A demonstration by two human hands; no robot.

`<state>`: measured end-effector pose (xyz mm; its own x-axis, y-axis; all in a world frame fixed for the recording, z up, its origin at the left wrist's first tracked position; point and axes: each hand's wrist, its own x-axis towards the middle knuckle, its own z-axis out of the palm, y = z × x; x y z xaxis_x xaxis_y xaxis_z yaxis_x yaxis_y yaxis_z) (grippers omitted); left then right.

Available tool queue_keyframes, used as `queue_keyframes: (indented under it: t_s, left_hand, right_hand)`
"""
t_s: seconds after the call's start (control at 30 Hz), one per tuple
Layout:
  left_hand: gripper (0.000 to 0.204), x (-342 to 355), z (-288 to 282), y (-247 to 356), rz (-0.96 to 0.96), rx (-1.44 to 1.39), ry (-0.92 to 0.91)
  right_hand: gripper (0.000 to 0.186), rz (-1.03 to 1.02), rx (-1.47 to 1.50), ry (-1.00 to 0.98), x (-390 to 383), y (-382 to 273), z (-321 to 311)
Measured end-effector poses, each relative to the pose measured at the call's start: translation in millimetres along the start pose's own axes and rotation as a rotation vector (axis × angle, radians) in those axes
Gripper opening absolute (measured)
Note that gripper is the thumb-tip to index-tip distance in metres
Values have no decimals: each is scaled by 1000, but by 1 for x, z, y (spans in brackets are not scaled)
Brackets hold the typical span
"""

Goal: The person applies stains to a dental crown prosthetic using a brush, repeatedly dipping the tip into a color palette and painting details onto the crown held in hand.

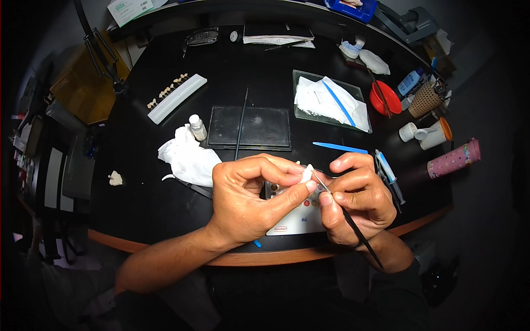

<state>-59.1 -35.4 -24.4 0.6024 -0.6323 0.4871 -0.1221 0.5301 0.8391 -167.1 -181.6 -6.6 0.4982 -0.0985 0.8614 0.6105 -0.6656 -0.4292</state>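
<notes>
Between the thumb and fingertips of my left hand (240,193) is a small white tooth-shaped piece (307,175). My right hand (364,196) is closed round a thin brush (359,234) with a black handle, held like a pen. The brush's tip meets or nearly meets the white piece; which one I cannot tell. Both hands hover close together above a white palette (295,225) with coloured dots, and they cover much of it. A crumpled white tissue (187,157) lies just beyond my left hand, and a blue-and-white pen-like tool (386,168) is beside my right hand.
A dark slab (265,128) with another brush (243,116) across it lies ahead. Around it are a small bottle (197,127), a tooth shade guide (176,99), a glass plate (361,99) with tissue, a red bowl (393,102) and a pink tumbler (455,158).
</notes>
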Motion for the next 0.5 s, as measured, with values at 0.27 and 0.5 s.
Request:
queue_keyframes:
  t_s: [0.27,0.5]
  left_hand:
    - [15,0,1,0,0,-26,4]
    - [15,0,1,2,-21,-8,9]
  right_hand:
    - [24,1,-6,-12,0,0,-2]
    - [23,-6,-2,-7,1,-1,-2]
